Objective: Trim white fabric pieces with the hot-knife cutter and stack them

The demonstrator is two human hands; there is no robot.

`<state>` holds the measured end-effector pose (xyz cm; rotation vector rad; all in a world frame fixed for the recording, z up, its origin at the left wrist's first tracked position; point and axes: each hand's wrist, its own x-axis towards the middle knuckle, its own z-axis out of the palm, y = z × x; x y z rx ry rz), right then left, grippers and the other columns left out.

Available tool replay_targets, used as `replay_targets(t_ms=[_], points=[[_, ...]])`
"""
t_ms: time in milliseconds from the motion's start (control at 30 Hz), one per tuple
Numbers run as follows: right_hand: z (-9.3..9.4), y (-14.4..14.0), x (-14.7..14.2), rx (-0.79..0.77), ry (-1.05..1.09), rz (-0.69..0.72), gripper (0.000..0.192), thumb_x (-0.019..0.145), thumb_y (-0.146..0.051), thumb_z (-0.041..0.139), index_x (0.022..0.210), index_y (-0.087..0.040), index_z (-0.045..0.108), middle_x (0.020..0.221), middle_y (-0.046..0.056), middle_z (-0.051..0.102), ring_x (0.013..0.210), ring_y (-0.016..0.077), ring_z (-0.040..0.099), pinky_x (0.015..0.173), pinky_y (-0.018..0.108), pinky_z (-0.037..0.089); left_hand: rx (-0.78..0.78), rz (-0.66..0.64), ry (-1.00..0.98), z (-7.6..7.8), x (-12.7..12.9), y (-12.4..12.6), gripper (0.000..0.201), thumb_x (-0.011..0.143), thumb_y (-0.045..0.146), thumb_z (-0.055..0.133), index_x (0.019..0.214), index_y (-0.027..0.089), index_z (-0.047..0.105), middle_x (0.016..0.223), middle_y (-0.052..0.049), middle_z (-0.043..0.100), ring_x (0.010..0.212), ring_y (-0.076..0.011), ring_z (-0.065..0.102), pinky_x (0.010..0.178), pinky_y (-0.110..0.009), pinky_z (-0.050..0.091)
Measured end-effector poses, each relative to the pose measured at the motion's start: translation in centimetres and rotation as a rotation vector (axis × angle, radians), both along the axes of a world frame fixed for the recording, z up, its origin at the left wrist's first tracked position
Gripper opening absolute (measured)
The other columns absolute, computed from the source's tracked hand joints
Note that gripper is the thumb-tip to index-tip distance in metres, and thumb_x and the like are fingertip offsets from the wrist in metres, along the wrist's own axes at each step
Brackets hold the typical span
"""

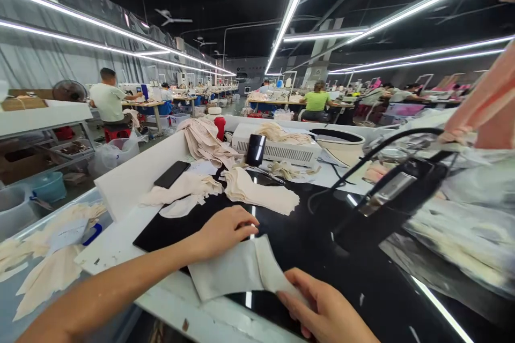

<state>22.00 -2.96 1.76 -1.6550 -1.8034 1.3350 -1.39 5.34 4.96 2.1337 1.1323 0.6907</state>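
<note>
A pale fabric piece (229, 268) lies over the front edge of the glossy black board (317, 257), with a fold along its right part. My right hand (317, 305) pinches its right end between thumb and fingers. Just above the piece's far edge is my left hand (229, 230), fingers loosely curved and apart, with nothing visible in them. Whether it touches the fabric I cannot tell. Beyond it, a stack of cream fabric pieces (261, 193) rests on the board, and more cream pieces (189, 187) lie to its left.
A black phone (172, 174) lies near the white side wall (140, 163). Behind the stacks stand a dark upright object (256, 150) and a white vented box (277, 144). On the right, a black device (402, 193) with a cable rises over the board. Other people work farther back.
</note>
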Motion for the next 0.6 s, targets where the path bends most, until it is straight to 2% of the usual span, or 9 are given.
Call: replay_targets(t_ms=[100, 200, 300, 433, 500, 600], points=[[0.7, -1.1, 1.2, 0.085, -0.186, -0.065, 0.029, 0.093, -0.053, 0.057, 0.107, -0.028, 0.062, 0.068, -0.004, 0.054, 0.062, 0.0178, 0.055, 0.054, 0.025, 0.038, 0.072, -0.064, 0.03, -0.6, 0.5, -0.9, 0.018, 0.107, 0.014, 0.063, 0.109, 0.016, 0.08, 0.116, -0.008, 0.075, 0.114, -0.0245, 0.066, 0.109, -0.038, 0.048], [1.3, -2.2, 1.8, 0.161, -0.3, -0.084, 0.025, 0.095, -0.046, 0.055, 0.113, -0.029, 0.061, 0.07, -0.005, 0.059, 0.066, 0.0184, 0.056, 0.061, 0.027, 0.039, 0.259, -0.207, 0.197, -1.4, 1.2, -2.6, 0.017, 0.108, 0.014, 0.063, 0.105, 0.017, 0.079, 0.107, -0.006, 0.076, 0.102, -0.0234, 0.069, 0.096, -0.035, 0.053], [1.5, -3.2, 2.3, 0.201, -0.284, -0.035, 0.019, 0.098, -0.043, 0.052, 0.105, -0.029, 0.063, 0.075, -0.003, 0.064, 0.068, 0.0179, 0.058, 0.063, 0.028, 0.038, 0.458, -0.299, 0.363, -2.3, 2.0, -4.0, 0.014, 0.108, 0.014, 0.065, 0.099, 0.016, 0.076, 0.101, -0.005, 0.075, 0.092, -0.022, 0.069, 0.085, -0.032, 0.056], [1.6, -4.2, 4.6, 0.163, -0.236, 0.024, 0.026, 0.1, -0.044, 0.054, 0.085, -0.026, 0.065, 0.079, 0.0, 0.069, 0.071, 0.0173, 0.059, 0.062, 0.027, 0.042, 0.597, -0.348, 0.379, -3.5, 2.4, -4.6, 0.016, 0.107, 0.009, 0.064, 0.095, 0.015, 0.072, 0.104, -0.007, 0.075, 0.095, -0.0215, 0.07, 0.089, -0.032, 0.057], [1.6, -4.3, 6.7, 0.131, -0.206, -0.034, 0.032, 0.1, -0.051, 0.056, 0.085, -0.026, 0.069, 0.076, 0.0, 0.068, 0.068, 0.0169, 0.058, 0.061, 0.026, 0.044, 0.626, -0.379, 0.335, -4.0, 2.4, -4.7, 0.017, 0.106, 0.006, 0.062, 0.096, 0.016, 0.071, 0.107, -0.007, 0.075, 0.096, -0.0204, 0.07, 0.09, -0.031, 0.058], [1.5, -3.8, 10.1, 0.177, -0.16, -0.26, 0.044, 0.091, -0.068, 0.065, 0.105, -0.027, 0.072, 0.077, 0.001, 0.07, 0.06, 0.0178, 0.059, 0.057, 0.029, 0.05, 0.667, -0.456, 0.278, -4.4, 2.6, -4.9, 0.017, 0.103, 0.002, 0.062, 0.099, 0.016, 0.071, 0.114, -0.009, 0.076, 0.099, -0.0193, 0.071, 0.093, -0.029, 0.059]])
